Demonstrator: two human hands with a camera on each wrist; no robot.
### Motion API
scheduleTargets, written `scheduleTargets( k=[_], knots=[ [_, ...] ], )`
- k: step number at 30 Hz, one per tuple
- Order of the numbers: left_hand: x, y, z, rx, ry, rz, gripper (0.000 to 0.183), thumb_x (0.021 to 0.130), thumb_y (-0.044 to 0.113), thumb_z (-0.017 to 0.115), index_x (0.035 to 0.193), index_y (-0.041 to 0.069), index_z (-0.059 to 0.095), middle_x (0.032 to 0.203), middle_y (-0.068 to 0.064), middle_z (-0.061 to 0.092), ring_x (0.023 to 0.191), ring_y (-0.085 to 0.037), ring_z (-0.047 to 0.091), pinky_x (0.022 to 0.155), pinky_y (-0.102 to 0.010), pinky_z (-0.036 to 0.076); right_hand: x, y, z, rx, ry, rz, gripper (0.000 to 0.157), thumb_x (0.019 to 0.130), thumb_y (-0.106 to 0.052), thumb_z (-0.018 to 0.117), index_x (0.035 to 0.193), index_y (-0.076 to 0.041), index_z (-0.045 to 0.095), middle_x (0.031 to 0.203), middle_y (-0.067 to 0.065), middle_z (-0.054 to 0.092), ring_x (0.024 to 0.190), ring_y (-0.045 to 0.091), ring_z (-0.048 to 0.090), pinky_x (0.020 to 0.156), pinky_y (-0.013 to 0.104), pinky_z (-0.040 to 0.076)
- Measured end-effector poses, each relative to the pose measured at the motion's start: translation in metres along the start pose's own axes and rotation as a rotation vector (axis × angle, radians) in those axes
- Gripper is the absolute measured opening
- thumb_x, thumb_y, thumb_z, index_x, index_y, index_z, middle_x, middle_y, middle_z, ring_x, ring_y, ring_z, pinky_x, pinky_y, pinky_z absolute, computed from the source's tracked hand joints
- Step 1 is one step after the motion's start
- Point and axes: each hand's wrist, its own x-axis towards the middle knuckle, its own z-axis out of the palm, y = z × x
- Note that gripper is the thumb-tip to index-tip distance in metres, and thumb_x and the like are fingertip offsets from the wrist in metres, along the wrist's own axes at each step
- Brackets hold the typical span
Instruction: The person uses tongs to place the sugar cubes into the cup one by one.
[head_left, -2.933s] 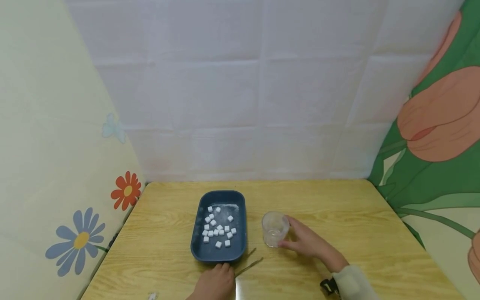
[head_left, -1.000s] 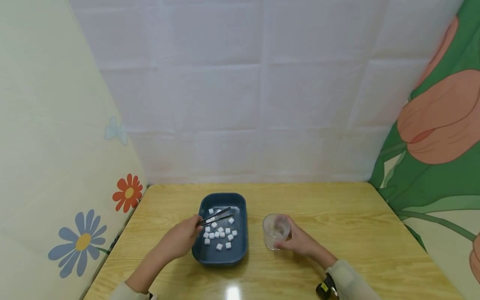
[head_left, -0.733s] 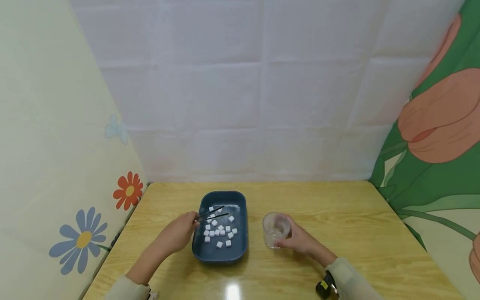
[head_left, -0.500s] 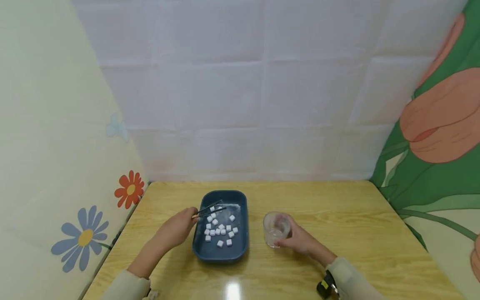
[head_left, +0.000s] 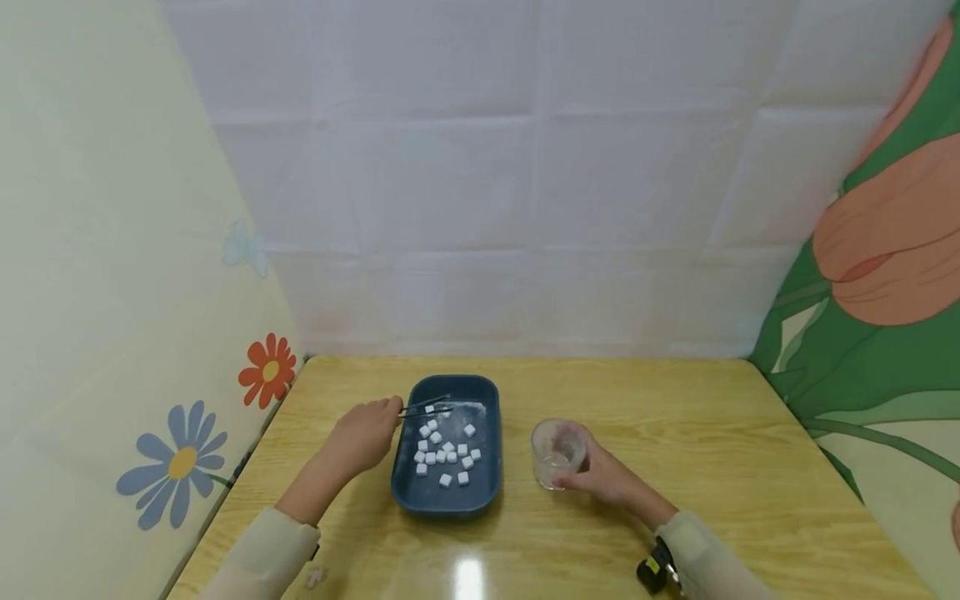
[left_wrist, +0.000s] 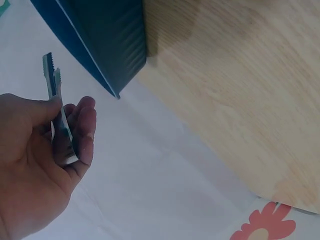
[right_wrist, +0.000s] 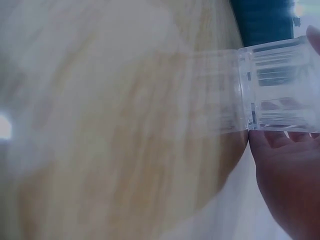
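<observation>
In the head view a dark blue tray (head_left: 447,504) holds several white cubes (head_left: 441,457). My left hand (head_left: 363,435) is at its far left rim, holding small metal tongs (head_left: 426,412) over the far end, near a few cubes. The left wrist view shows the tongs (left_wrist: 62,132) between thumb and fingers, their serrated tips apart with no cube between them. To the right of the tray, my right hand (head_left: 603,477) grips a clear glass (head_left: 557,454) around its right side. In the right wrist view the glass (right_wrist: 280,87) stands on the table.
The wooden table (head_left: 675,417) meets a white cloth backdrop (head_left: 480,208) at its far edge. Flower-printed panels (head_left: 75,250) flank both sides. A small black object (head_left: 651,575) is by the right sleeve, and a small pale object (head_left: 315,575) by the left.
My left hand has gone from the tray's near end to its left side, then farther along with the tongs toward the far end. The right hand stays on the glass.
</observation>
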Motion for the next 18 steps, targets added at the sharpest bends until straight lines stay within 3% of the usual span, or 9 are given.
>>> scheduleTargets(
  k=[7, 12, 18],
  knots=[
    [0.008, 0.005, 0.002, -0.064, -0.100, 0.001, 0.024, 0.096, 0.021, 0.052, 0.117, 0.010, 0.053, 0.094, -0.004, 0.060, 0.076, -0.020, 0.059, 0.066, -0.036, 0.049, 0.000, 0.003, 0.001, -0.010, -0.001, -0.011, 0.088, 0.074, -0.028, 0.079, 0.142, -0.015, 0.024, 0.131, 0.016, 0.046, 0.120, 0.029, 0.046, 0.095, 0.034, 0.038],
    [0.012, 0.010, 0.002, -0.089, -0.132, 0.031, 0.018, 0.095, 0.025, 0.054, 0.108, 0.012, 0.054, 0.083, 0.000, 0.056, 0.068, -0.014, 0.054, 0.059, -0.031, 0.045, 0.001, 0.001, 0.001, -0.004, 0.006, -0.033, 0.087, 0.074, -0.028, 0.079, 0.141, -0.015, 0.026, 0.130, 0.015, 0.047, 0.118, 0.029, 0.047, 0.091, 0.026, 0.040],
    [0.017, 0.015, 0.004, -0.037, -0.126, 0.061, 0.021, 0.093, 0.027, 0.057, 0.107, 0.011, 0.059, 0.089, -0.001, 0.060, 0.077, -0.017, 0.059, 0.065, -0.034, 0.048, 0.001, 0.001, 0.001, 0.007, 0.013, -0.050, 0.085, 0.073, -0.026, 0.080, 0.140, -0.014, 0.028, 0.128, 0.016, 0.048, 0.117, 0.030, 0.048, 0.090, 0.025, 0.041]
  ],
)
